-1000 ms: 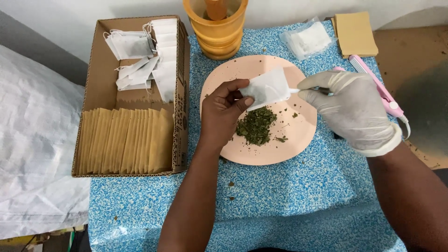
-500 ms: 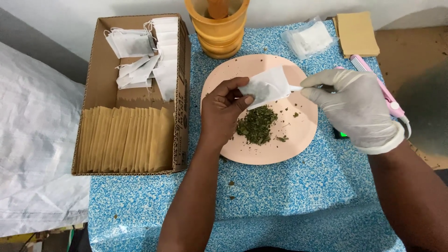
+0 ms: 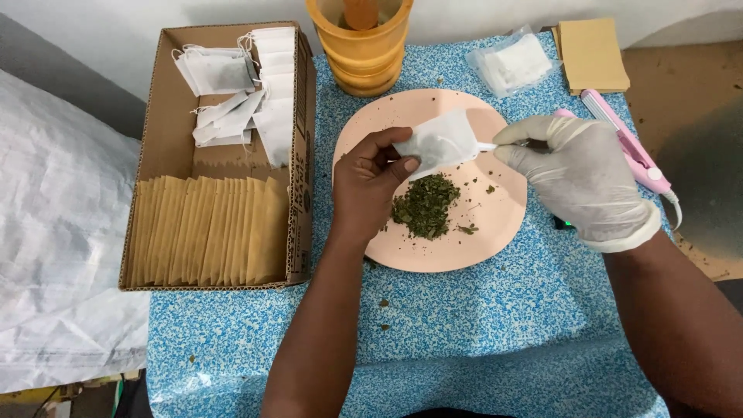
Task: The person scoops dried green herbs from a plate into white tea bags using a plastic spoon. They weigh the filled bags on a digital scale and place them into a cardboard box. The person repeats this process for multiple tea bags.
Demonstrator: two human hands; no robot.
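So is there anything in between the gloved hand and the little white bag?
Nothing visible. The gloved right hand reaches the open end of the white bag with a thin white tool, while the bare left hand pinches the bag above the pink plate.

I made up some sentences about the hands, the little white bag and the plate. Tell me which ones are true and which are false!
1. The left hand pinches a small white bag. True.
2. Both hands wear gloves. False: only the right hand wears a pale glove; the left is bare.
3. A pile of dried green leaves lies on the pink plate. True.
4. The cardboard box stands to the right of the plate. False: it stands to the left, holding brown envelopes and white bags.
5. The orange mortar stands behind the plate. True.
6. The right hand holds the pink sealer. False: the sealer lies on the table behind the hand.
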